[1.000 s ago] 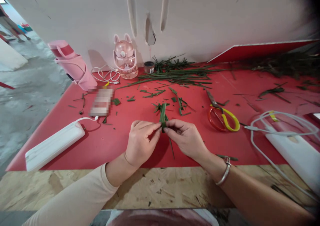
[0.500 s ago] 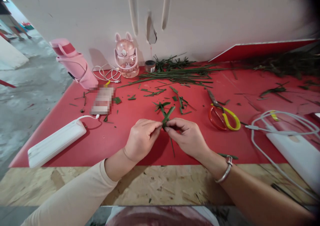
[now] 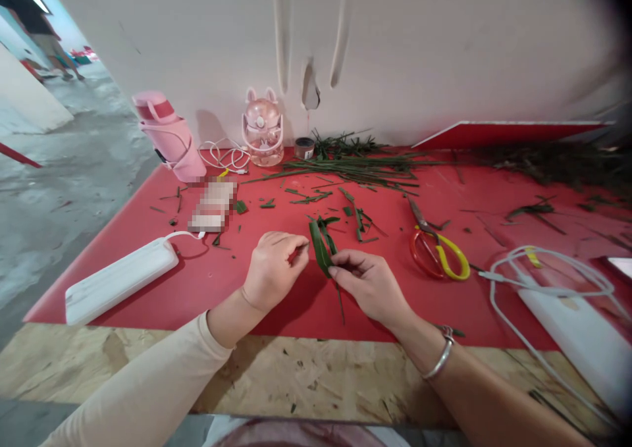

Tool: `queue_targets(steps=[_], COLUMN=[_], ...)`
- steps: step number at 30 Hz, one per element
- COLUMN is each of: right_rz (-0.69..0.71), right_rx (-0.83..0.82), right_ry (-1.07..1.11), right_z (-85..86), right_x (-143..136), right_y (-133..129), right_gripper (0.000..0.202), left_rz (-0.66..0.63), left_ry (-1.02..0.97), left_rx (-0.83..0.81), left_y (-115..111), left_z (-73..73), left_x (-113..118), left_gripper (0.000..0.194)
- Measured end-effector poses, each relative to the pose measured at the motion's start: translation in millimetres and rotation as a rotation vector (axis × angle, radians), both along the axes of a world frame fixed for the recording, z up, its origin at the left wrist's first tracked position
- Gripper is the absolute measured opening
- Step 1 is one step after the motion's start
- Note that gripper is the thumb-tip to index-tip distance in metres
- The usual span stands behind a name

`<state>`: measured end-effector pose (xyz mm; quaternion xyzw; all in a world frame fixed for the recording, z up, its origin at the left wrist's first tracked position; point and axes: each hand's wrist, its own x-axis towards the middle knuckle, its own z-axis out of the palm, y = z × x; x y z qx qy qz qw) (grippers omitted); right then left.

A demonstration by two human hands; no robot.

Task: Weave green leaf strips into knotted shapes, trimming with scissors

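Note:
Between the thumb and fingers of my right hand (image 3: 371,282) is a green leaf blade (image 3: 320,248), its broad strip slanting up and a thin stem pointing down. More narrow leaf pieces stick out behind it. My left hand (image 3: 275,269) is just left of the blade with thumb and fingers closed together; whether a thin strand sits between the fingertips cannot be made out. To the right of my right hand lie scissors (image 3: 437,246) with one red and one yellow handle. Green leaf scraps (image 3: 358,213) are scattered past my hands.
Along the back of the red tabletop (image 3: 276,302) lie long green stems (image 3: 355,167), a small jar (image 3: 304,148) and a pink clear bottle (image 3: 264,131). A pink flask (image 3: 170,137), a phone and a white power bank (image 3: 123,279) are left. A cabled white device (image 3: 567,322) lies right.
My left hand has drawn away to the left from the leaf, which my right hand still grips. The blade now shows its broad face. The camera view has shifted slightly.

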<state>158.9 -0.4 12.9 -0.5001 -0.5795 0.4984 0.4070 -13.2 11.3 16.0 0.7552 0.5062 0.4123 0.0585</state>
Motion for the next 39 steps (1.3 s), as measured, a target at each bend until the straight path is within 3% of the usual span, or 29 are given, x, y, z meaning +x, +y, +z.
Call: queue_targets(steps=[4,7,10,13,16,19,21,24,26,28,32,39], right_rz=[0.014,0.026,0.098,0.160,0.095,0.011,0.030,0.032,0.007,-0.006,-0.020,0.069], right_rx=[-0.158,-0.150,-0.117,-0.055,-0.089,-0.123,-0.117,-0.072,-0.045,-0.060,-0.122,0.002], right_ry=[0.175,0.248,0.158,0.087,0.175,0.325,0.338,0.289,0.268,0.234,0.140,0.036], right_z=[0.8,3.1,7.7,12.7,13.0,8.3,4.9,2.6,3.4,5.1,7.4,5.6], right_x=[4.8,11.4,16.3,16.9,11.8,2.7,-2.9,-6.2,-5.7,-4.9,-5.7,-2.7], right_y=[4.2,10.2,15.8,16.9,14.6,11.1,8.5,6.0,5.5,5.3,3.7,3.0], right_gripper=[0.012,0.013,0.010,0.008,0.012,0.028,0.023,0.015,0.015,0.016,0.018,0.018], left_rz=[0.092,0.023,-0.072,-0.240,-0.326,-0.250,-0.213,-0.215,-0.213,-0.165,-0.178,-0.165], left_ry=[-0.236,-0.521,-0.727,-0.647,-0.548,-0.805,-0.962,-0.936,-0.888,-0.818,-0.466,-0.161], left_rx=[-0.160,-0.386,-0.512,-0.589,-0.721,-0.837,-0.910,-0.973,-0.859,-0.639,-0.250,-0.126], left_y=[6.6,8.0,6.1,-1.1,-8.6,-12.0,-13.1,-15.7,-18.0,-20.1,-20.8,-14.3], left_z=[0.9,1.7,3.2,6.8,8.4,5.5,2.5,0.6,1.8,4.3,6.4,-1.0], left_x=[-6.0,-2.2,5.0,10.8,16.7,23.1,26.4,28.5,27.5,24.6,16.1,7.6], left_gripper=[0.016,0.027,0.034,0.031,0.026,0.028,0.033,0.034,0.028,0.023,0.021,0.025])
